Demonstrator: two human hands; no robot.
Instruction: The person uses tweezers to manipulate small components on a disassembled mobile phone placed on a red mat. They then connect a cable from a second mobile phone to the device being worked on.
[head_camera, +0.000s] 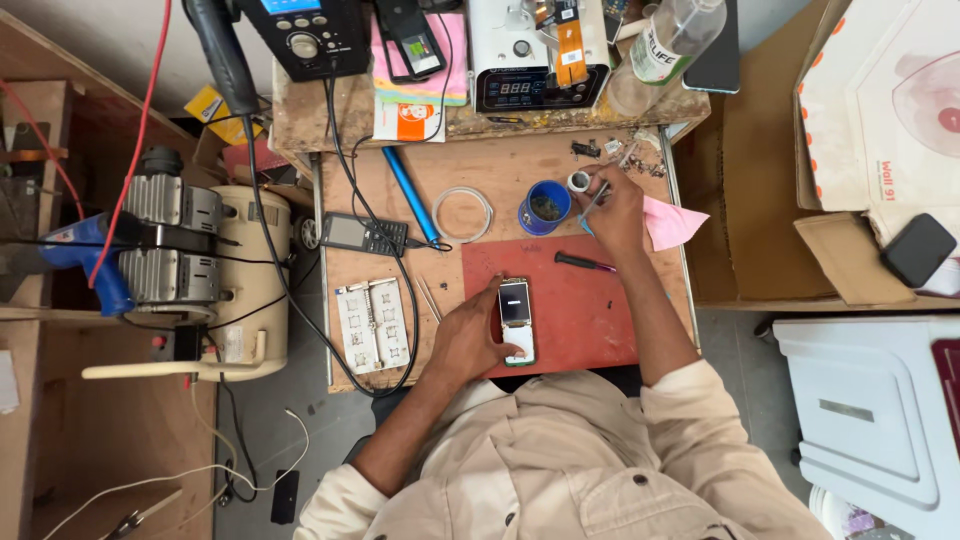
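Gripping thin metal tweezers (592, 203), right hand (612, 205); left hand (468, 335) steadies glossy phone (516, 320).

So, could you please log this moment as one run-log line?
left hand: holds small phone on red mat | right hand: tweezers at blue cup

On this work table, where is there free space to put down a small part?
The red mat is bare right of the phone under the left hand, below the black tool. The far edge by the right hand, blue cup and screws is crowded.
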